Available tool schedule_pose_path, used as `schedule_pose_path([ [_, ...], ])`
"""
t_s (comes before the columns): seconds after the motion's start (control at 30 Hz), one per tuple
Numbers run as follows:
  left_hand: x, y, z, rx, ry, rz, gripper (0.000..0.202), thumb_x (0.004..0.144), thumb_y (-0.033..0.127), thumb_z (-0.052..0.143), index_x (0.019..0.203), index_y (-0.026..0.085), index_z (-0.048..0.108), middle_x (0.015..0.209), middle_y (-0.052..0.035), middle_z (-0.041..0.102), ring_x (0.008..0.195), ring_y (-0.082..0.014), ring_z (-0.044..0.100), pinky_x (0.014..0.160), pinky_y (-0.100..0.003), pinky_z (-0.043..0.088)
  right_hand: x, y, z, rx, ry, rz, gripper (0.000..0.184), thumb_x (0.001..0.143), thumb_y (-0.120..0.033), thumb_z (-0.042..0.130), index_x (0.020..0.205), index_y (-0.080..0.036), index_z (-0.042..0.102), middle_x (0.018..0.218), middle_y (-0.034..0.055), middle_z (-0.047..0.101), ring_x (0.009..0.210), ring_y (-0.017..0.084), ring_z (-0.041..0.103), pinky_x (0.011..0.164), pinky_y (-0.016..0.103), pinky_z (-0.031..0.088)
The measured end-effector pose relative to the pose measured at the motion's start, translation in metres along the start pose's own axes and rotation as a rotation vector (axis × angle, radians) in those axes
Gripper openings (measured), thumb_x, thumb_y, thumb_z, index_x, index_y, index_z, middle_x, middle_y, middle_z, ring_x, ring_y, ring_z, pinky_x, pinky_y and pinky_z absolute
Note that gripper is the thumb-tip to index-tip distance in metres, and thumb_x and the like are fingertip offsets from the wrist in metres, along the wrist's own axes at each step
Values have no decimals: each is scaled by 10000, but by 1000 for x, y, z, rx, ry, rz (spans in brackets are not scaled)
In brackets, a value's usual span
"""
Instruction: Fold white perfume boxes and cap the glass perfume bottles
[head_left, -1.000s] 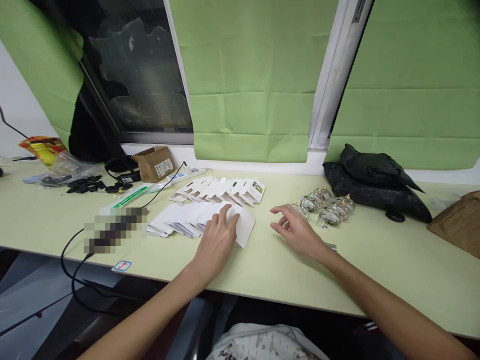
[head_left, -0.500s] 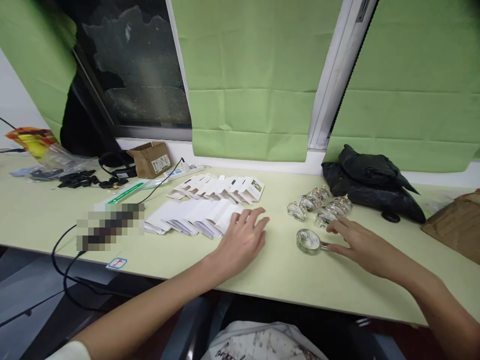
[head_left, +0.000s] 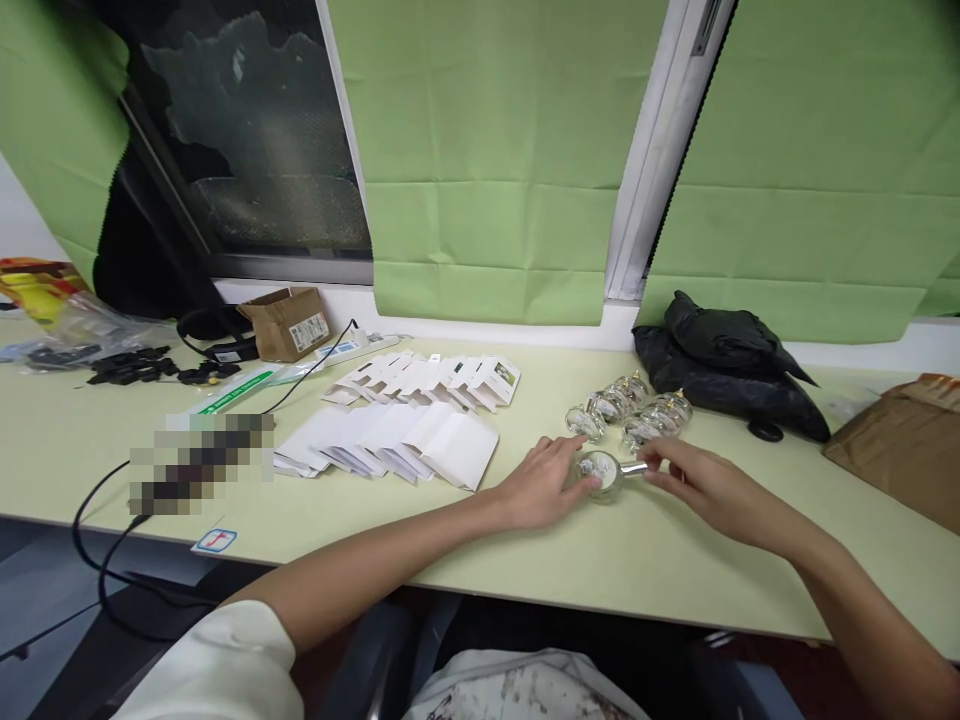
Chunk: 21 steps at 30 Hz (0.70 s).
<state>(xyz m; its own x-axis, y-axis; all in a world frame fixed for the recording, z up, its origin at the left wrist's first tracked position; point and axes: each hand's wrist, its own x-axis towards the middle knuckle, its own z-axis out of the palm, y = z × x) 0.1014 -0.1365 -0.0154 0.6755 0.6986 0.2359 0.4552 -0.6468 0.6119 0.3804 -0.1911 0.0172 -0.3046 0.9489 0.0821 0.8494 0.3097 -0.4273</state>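
Note:
A round, flat glass bottle (head_left: 602, 475) with a pale label and a silver neck or cap lies in front of me. My left hand (head_left: 546, 484) grips its glass body from the left, thumb in front and fingers behind. On the other side, my right hand (head_left: 694, 478) pinches the silver end between thumb and fingers. Just beyond my hands, several similar round bottles (head_left: 654, 420) with gold tops are lined up in two rows. One bottle (head_left: 585, 424) lies at the near left of these rows.
Flattened white cartons (head_left: 457, 445) overlap in a row to the left, with printed white boxes (head_left: 491, 380) behind. Black plastic bags (head_left: 731, 370) and a brown carton (head_left: 904, 445) lie at the right. A small cardboard box (head_left: 289, 325) and cables are at the far left.
My left hand has moved right, from beside the white cartons onto the bottle's body. My right hand has stayed at the silver end and closed around it. The view has shifted slightly.

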Motion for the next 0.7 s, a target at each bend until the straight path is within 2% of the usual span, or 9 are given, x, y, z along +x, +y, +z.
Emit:
schedule_pose_path([
  [0.17, -2, -5, 2, -117, 49, -2, 688, 979, 557, 580, 1544, 195, 431, 1437, -159, 571, 1356, -342, 479, 1121, -483, 391, 26, -34, -5, 111, 115, -133, 304, 1052, -479, 436, 1199, -282, 615, 1226, 77, 679, 1081, 272, 624, 916, 420, 506],
  [0.33, -3, -13, 2, -183, 88, 7, 505, 908, 485, 713, 1322, 218, 602, 1271, -113, 630, 1215, -289, 554, 1047, -426, 437, 34, -56, -3, 212, 47, -213, 334, 1053, -467, 450, 1281, -299, 626, 1251, 85, 672, 1097, 270, 627, 906, 419, 529],
  [0.4, -3, -15, 1, -219, 86, -21, 484, 883, 500, 739, 1249, 204, 628, 1222, -105, 655, 1173, -282, 576, 992, -395, 459, 31, -58, 3, 248, 58, -187, 334, 1041, -483, 488, 1294, -308, 619, 1264, 75, 665, 1048, 250, 639, 862, 390, 540],
  [0.5, -1, -15, 1, -265, 76, -8, 501, 858, 519, 765, 1232, 205, 656, 1201, -97, 681, 1138, -271, 595, 959, -366, 462, 27, -56, 20, 285, 144, -110, 336, 1004, -518, 566, 1249, -297, 628, 1193, 64, 677, 991, 239, 641, 779, 356, 534],
  [0.6, 1, -15, 2, -300, 51, 40, 451, 865, 491, 768, 1206, 203, 701, 1151, -82, 708, 1047, -239, 618, 905, -332, 462, 26, -52, 39, 292, 252, -94, 294, 1004, -501, 580, 1180, -272, 639, 1087, 57, 679, 951, 239, 628, 815, 374, 511],
  [0.7, 1, -14, 4, -354, 21, 14, 413, 886, 470, 743, 1180, 180, 723, 1063, -61, 731, 909, -196, 615, 790, -291, 452, 27, -49, 51, 299, 324, -101, 267, 1015, -485, 572, 1152, -263, 629, 1047, 55, 665, 943, 243, 612, 849, 393, 490],
])
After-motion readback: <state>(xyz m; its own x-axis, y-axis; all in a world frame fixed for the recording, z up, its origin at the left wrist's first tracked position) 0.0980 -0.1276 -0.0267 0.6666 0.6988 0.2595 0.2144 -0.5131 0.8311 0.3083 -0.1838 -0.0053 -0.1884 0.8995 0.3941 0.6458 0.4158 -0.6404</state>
